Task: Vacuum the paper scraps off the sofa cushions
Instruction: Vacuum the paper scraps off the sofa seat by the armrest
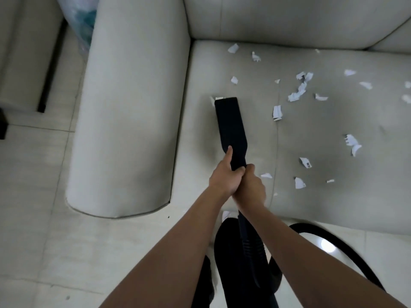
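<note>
A flat black vacuum nozzle lies on the pale sofa seat cushion, its tip pointing away from me, with a small paper scrap at its mouth. My left hand grips the nozzle's neck, thumb stretched along its left side. My right hand grips the tube just behind the left hand, the two touching. Several white paper scraps are strewn over the cushion to the right of the nozzle, from the backrest to the front edge.
The sofa's thick armrest rises left of the nozzle. The backrest runs across the top. The black vacuum hose curves over the tiled floor at lower right. A plastic bag stands behind the armrest.
</note>
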